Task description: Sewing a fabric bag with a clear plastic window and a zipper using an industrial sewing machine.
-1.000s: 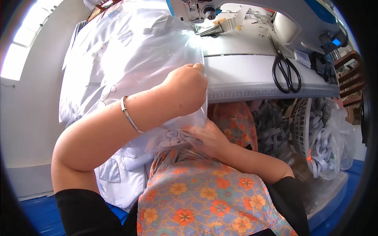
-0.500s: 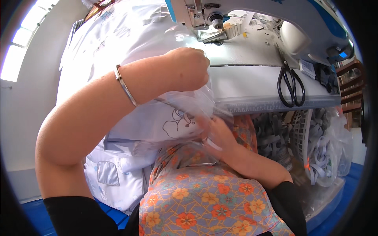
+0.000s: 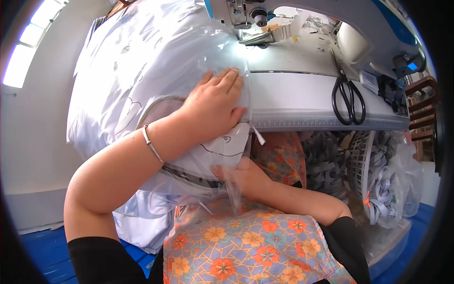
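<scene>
White fabric with printed line drawings [image 3: 123, 61] is heaped over the left of the worktable, under the sewing machine's [image 3: 246, 19] lit needle area. My left hand [image 3: 215, 104] lies flat on it with fingers spread, pressing a clear plastic sheet [image 3: 208, 61] near the table's front edge. Lower down, my right hand [image 3: 231, 173] is by the fabric's hanging edge, partly behind loose clear plastic; motion smears its fingers. A dark grey band [image 3: 194, 178] curves along that edge beside it. One narrow white strip [image 3: 258, 136] sticks out right of my left hand.
Black-handled scissors [image 3: 349, 99] lie at the table's right, over a ruler strip [image 3: 302, 121] along the front edge. Below stands a white plastic basket [image 3: 362, 161] among grey-white strips [image 3: 326, 161] and a clear bag [image 3: 402, 184]. A flowered apron [image 3: 255, 241] covers my lap.
My left hand has gone from a closed fist to lying flat, slightly lower and left. The right hand has moved down and left. The fabric's edge and plastic have shifted, showing the dark band.
</scene>
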Available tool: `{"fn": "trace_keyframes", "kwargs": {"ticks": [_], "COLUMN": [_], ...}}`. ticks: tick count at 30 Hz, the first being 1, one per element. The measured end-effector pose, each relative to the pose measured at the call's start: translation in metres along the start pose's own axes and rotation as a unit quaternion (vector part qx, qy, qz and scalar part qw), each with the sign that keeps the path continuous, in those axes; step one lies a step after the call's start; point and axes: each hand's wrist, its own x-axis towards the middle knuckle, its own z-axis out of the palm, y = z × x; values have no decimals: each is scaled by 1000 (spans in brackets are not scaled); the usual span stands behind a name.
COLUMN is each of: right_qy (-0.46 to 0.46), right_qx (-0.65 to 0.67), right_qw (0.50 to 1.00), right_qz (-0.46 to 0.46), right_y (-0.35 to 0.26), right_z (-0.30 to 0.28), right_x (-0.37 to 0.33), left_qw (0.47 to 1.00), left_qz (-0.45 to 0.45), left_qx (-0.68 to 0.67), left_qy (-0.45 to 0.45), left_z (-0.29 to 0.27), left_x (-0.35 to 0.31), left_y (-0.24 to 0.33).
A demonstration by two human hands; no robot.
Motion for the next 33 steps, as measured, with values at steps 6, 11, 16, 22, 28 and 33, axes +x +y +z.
{"fn": "trace_keyframes", "kwargs": {"ticks": [6, 11, 16, 22, 28, 33], "right_qy": [76, 105, -113, -105, -31, 46], "right_qx": [-49, -2, -685, -357, -268, 46], "right_qw": [995, 994, 645, 923, 948, 997], "right_qz": [-34, 27, -319, -98, -169, -34], "right_y": [-17, -38, 15, 1, -22, -31], "right_z": [-9, -9, -49, -13, 4, 13], "right_x": [21, 28, 38, 40, 23, 33], "left_qw": [997, 989, 980, 995, 990, 981], "left_qz": [37, 88, 138, 94, 135, 188], "left_qx": [-69, -108, -128, -13, -35, -13], "left_qy": [26, 52, 62, 28, 3, 51], "left_z": [7, 6, -13, -4, -7, -5], "left_x": [25, 42, 51, 30, 36, 49], "left_y": [-28, -57, -62, -42, -62, -85]}}
